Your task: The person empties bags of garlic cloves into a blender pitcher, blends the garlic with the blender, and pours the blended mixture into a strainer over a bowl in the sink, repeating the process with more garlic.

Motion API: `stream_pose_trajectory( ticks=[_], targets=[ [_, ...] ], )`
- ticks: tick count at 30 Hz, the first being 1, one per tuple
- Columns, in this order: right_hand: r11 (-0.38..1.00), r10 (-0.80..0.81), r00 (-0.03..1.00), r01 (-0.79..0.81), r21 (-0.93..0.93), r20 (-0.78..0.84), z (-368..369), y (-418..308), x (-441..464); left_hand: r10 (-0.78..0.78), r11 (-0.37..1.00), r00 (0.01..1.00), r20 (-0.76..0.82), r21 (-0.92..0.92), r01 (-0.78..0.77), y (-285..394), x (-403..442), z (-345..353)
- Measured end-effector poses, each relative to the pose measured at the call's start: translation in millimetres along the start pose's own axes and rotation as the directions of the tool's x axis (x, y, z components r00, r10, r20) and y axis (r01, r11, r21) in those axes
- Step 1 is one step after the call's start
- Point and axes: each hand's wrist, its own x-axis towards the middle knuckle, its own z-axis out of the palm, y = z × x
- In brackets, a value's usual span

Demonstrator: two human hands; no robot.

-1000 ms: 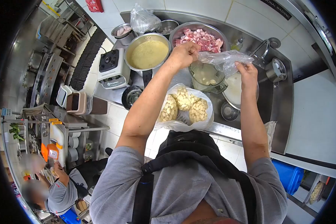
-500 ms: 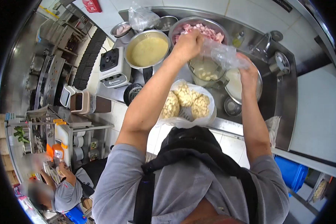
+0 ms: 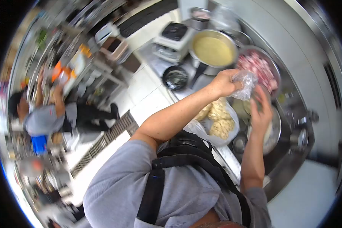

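My left hand (image 3: 226,84) is closed around a crumpled clear plastic bag (image 3: 247,83). Just beside the bag, my right hand (image 3: 263,114) is raised with its fingers apart; it is slightly blurred. Under my left wrist, a white plastic bag (image 3: 233,133) holds clumps of what look like peeled garlic cloves (image 3: 221,128). A metal bowl of chopped raw pink meat (image 3: 256,66) lies beyond the hands. Partly hidden behind my right hand are a clear blender jar (image 3: 242,107) and a bowl of whitish liquid (image 3: 274,133).
A pot of yellowish liquid (image 3: 212,50) stands beside a blender base (image 3: 174,41). A small black bowl (image 3: 174,78) sits near the counter edge. The sink tap (image 3: 302,119) is at right. At left, a person in grey (image 3: 51,117) works at a shelf.
My view has swung left, so the counter sits further right and tilted. The bag, stretched between both hands before, is now bunched in my left hand; my right hand has let go.
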Motion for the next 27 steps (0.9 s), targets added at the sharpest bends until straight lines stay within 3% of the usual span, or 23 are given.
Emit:
stream_pose_trajectory(
  ticks=[2,3,5,7,10,13,16,17,19,20,22,25,27],
  targets=[
    [0.997,-0.053,0.998,0.052,0.061,0.02,15.1,-10.0,0.5,-0.006,0.999,0.985,-0.173,-0.033,0.0,2.3,-25.4,-49.8],
    [0.99,-0.016,1.0,0.013,0.137,0.023,19.4,-4.6,-0.5,-0.068,0.98,0.97,-0.233,-0.196,0.022,4.2,-38.8,-74.6],
    [0.979,0.03,1.0,-0.031,0.2,0.009,42.3,-3.4,1.7,-0.175,0.948,0.931,-0.32,-0.31,0.072,10.9,-58.0,-121.3],
    [0.976,0.108,0.986,-0.13,0.177,0.13,61.2,-6.1,5.6,-0.101,0.994,0.89,-0.445,-0.088,0.068,-3.3,-67.5,-167.2],
    [0.972,0.172,0.98,-0.185,0.141,0.103,97.1,-6.9,10.2,-0.085,0.987,0.898,-0.433,-0.161,0.016,-34.3,-80.2,-240.6],
    [0.953,0.269,0.962,-0.273,0.132,0.044,140.5,-8.4,17.4,-0.135,0.978,0.792,-0.595,-0.207,0.01,-60.6,-95.3,-333.5],
    [0.942,0.334,0.941,-0.332,0.048,-0.052,175.0,-18.5,30.4,-0.188,0.981,0.599,-0.778,-0.124,0.148,-116.6,-124.7,-427.8],
    [0.941,0.337,0.941,-0.336,0.043,-0.01,187.7,-23.4,40.1,-0.206,0.977,0.567,-0.798,-0.14,0.158,-141.0,-141.1,-455.3],
    [0.964,0.267,0.963,-0.267,0.008,-0.045,206.1,-39.0,61.8,-0.347,0.905,0.35,-0.87,-0.213,0.368,-178.6,-173.2,-505.1],
    [0.968,0.248,0.968,-0.249,-0.02,-0.046,220.5,-56.1,74.2,-0.354,0.903,0.341,-0.871,-0.223,0.368,-191.4,-187.5,-526.1],
    [0.974,0.226,0.973,-0.227,-0.02,-0.044,244.5,-76.6,94.2,-0.434,0.844,0.191,-0.88,-0.324,0.427,-204.2,-206.0,-558.2],
    [0.983,0.185,0.983,-0.184,-0.026,0.004,268.7,-71.4,106.7,-0.457,0.812,0.188,-0.869,-0.322,0.486,-204.2,-203.6,-598.7],
    [0.957,0.288,0.953,-0.282,-0.068,0.095,283.3,-59.5,112.6,-0.415,0.857,0.214,-0.884,-0.3,0.42,-246.2,-189.8,-641.7]
  ],
)
